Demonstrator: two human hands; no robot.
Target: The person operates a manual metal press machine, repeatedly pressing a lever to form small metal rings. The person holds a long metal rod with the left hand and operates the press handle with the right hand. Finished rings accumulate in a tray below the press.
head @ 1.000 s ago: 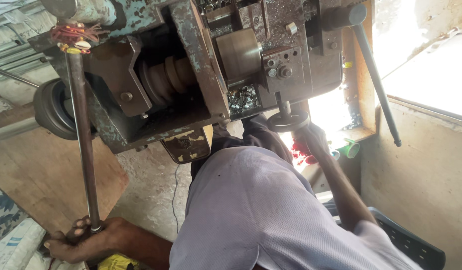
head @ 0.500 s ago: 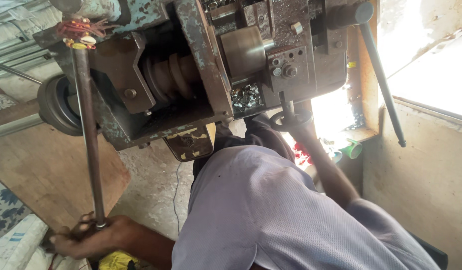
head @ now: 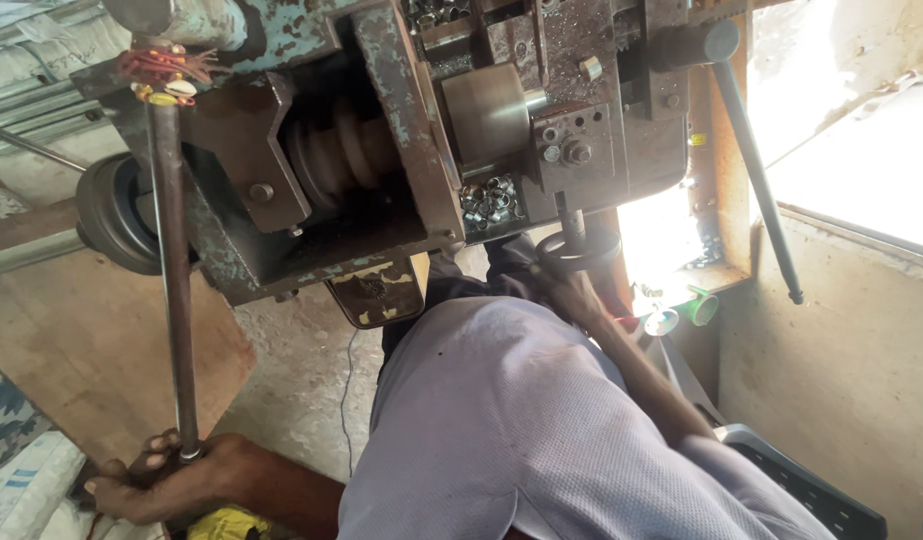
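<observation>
While we look down over our pale shirt [head: 521,430], our left hand [head: 166,480] at about 7 o'clock is clenched around the lower end of a long steel lever rod [head: 171,280], fingers wrapped just below its collar. That rod runs up to 11 o'clock, where red thread and a few shells [head: 161,75] are tied around its top against the worn blue-green machine body [head: 311,40]. Our right hand [head: 581,290], near the centre and slightly toward 2 o'clock, grips the small dark handwheel [head: 579,248] under the tool block; its fingers are partly hidden. Small metal rings [head: 491,200] lie heaped in the machine just above the handwheel. A second lever [head: 756,180] slants down at 2 o'clock.
</observation>
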